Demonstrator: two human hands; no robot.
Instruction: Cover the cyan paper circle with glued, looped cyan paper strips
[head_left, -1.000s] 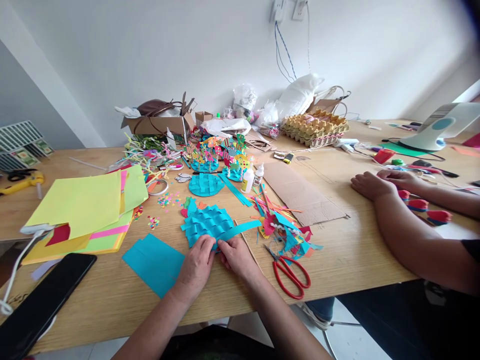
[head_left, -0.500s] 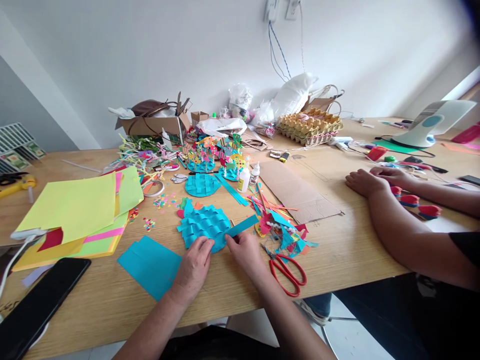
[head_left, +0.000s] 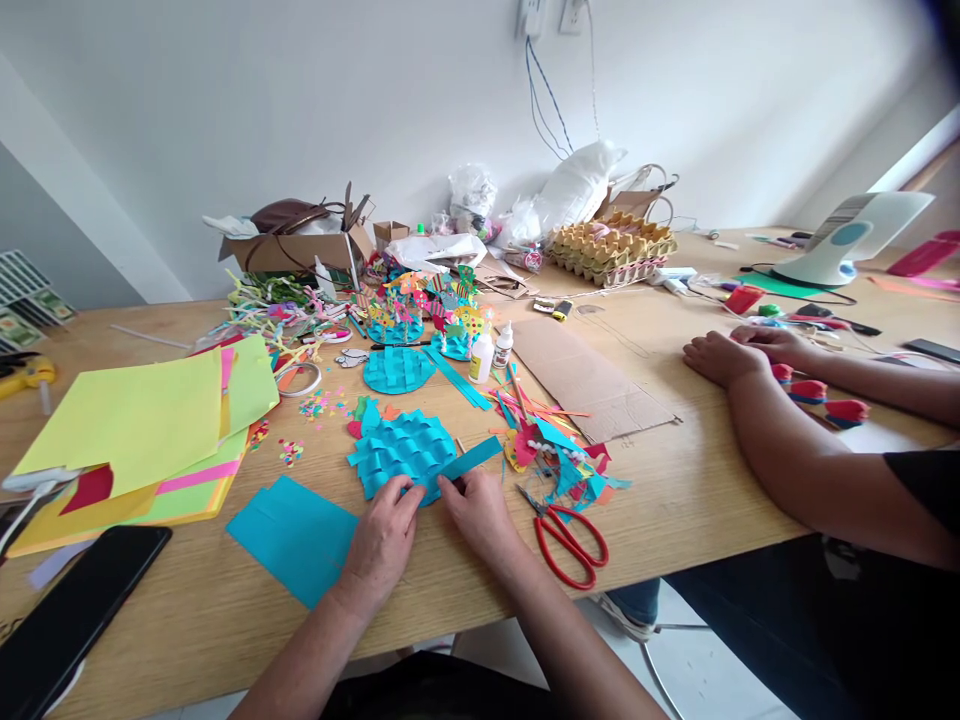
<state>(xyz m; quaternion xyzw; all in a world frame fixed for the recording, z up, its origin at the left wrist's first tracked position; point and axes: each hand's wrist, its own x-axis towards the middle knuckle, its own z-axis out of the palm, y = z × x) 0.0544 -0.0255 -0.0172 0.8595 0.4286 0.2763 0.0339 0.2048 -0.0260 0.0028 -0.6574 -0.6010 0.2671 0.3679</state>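
Note:
A round woven mat of teal paper strips (head_left: 401, 450) lies on the wooden table (head_left: 675, 490) just in front of me. My left hand (head_left: 382, 535) presses its fingertips on the mat's near edge. My right hand (head_left: 476, 510) pinches a loose teal strip (head_left: 469, 460) that runs up to the right from the mat's edge. A flat teal sheet (head_left: 296, 535) lies left of my left hand. Red-handled scissors (head_left: 566, 535) lie just right of my right hand.
Yellow and green sheets (head_left: 135, 425) stack at left, a black phone (head_left: 71, 615) near the front left. Paper scraps (head_left: 559, 455), glue bottles (head_left: 482, 355), a second teal mat (head_left: 397, 368), cardboard (head_left: 592, 380) and egg trays (head_left: 611, 245) lie beyond. Another person's hands (head_left: 724, 358) rest at right.
The loose teal strip has been drawn in and sticks out less to the right. My right hand moved right, then came back beside my left hand. The view shifted slightly.

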